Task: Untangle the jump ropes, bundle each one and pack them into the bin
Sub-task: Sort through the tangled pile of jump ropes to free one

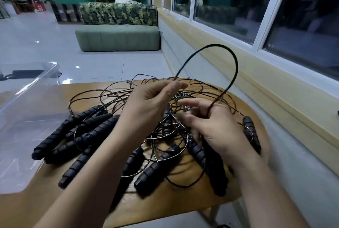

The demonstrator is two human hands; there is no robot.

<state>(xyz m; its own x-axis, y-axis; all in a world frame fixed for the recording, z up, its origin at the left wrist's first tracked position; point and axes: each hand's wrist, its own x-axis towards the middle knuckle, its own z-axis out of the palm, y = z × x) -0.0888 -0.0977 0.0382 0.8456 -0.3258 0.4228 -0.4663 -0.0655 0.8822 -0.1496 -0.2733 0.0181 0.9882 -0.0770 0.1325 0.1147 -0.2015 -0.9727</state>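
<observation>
The person is showing two bare arms: the left forearm (88,176) and the right forearm (266,191) are showing uncovered from the bottom edge up to the wrists. The left grip (152,103) is showing its bare back and knuckles, its slim fingers (176,86) standing in sharp outline. The right grip (218,128) is likewise showing a bare back, its fingers (192,102) smearing into motion blur.
</observation>
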